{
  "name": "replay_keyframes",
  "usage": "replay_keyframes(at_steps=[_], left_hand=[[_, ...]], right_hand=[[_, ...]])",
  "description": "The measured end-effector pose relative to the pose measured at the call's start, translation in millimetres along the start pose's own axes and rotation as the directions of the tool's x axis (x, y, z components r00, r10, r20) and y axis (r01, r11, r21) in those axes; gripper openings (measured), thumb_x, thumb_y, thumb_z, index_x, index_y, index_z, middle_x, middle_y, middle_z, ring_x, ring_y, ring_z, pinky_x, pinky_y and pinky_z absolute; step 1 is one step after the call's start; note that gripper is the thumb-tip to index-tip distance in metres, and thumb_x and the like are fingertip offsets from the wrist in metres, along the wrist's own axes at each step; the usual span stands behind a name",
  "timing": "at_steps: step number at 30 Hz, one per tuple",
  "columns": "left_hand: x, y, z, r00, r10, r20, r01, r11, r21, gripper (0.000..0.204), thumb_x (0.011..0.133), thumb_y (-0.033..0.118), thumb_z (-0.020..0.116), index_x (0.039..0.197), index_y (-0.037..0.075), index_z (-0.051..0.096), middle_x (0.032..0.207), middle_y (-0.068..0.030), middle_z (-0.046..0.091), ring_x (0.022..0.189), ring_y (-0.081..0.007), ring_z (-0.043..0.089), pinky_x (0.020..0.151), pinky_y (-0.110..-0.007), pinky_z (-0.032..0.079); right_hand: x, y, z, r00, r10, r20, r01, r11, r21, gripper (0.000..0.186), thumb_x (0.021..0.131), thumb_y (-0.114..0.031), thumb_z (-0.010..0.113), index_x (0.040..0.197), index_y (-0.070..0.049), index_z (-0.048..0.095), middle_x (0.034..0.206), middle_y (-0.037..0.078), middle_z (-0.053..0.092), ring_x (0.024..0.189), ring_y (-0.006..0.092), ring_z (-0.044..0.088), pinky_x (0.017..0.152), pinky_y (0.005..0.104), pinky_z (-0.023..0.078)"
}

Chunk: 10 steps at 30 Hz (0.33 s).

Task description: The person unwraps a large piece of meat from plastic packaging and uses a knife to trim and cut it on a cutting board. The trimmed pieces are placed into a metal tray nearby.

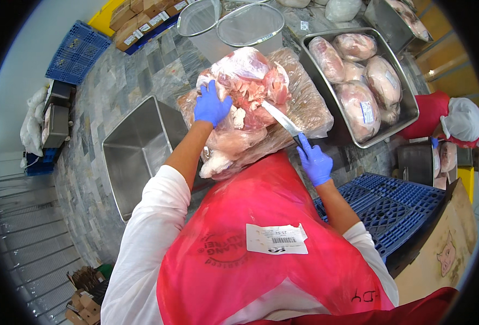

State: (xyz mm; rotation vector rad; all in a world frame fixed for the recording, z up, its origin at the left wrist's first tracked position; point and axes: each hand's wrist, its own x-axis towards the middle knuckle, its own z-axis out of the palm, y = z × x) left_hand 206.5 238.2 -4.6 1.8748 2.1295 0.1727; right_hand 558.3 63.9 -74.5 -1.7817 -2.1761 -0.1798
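Observation:
A large piece of raw meat (253, 89), pink with pale fat, lies on clear plastic film (310, 105) in front of me. My left hand (211, 105), in a blue glove, rests on the meat's left side with fingers stretched and thumb apart. In my right hand (315, 161), also gloved in blue, is a knife (283, 119) gripped by its dark handle. Its pale blade points up and left, and the tip touches the meat's right part or hovers just over it; I cannot tell which.
A steel tub (133, 157) stands at left. Another steel tub (411, 116) at right holds several wrapped meat pieces (358, 105). Clear-lined bins (250, 27) stand beyond the meat. A blue pallet (386, 203) lies at lower right. A co-worker in red (426, 116) is at far right.

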Motion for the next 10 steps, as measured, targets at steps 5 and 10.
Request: replay_keyframes(at_steps=[5, 10], left_hand=[[-0.9, 8.6, -12.4, 1.000, 0.018, -0.010, -0.017, 0.996, 0.084, 0.087, 0.092, 0.051, 0.061, 0.157, 0.005, 0.026, 0.157, -0.0370, 0.034, 0.123, -0.0536, 0.058, 0.105, -0.055, 0.049], [5.6, 12.0, -15.1, 0.999, -0.035, 0.037, 0.033, 0.998, 0.044, 0.084, 0.090, 0.045, 0.065, 0.155, 0.006, 0.028, 0.158, -0.0351, 0.030, 0.127, -0.0529, 0.056, 0.103, -0.056, 0.050]], right_hand=[[-18.1, -5.8, 40.4, 0.992, 0.112, -0.053, -0.102, 0.983, 0.153, 0.061, 0.097, -0.046, 0.066, 0.152, -0.027, 0.051, 0.070, 0.007, 0.054, 0.048, 0.0275, 0.058, 0.047, 0.0434, 0.050], [-21.5, 10.0, 86.7, 0.984, 0.140, -0.109, -0.091, 0.924, 0.371, 0.069, 0.094, -0.049, 0.069, 0.154, -0.022, 0.047, 0.093, 0.013, 0.072, 0.067, 0.0303, 0.073, 0.056, 0.0433, 0.057]])
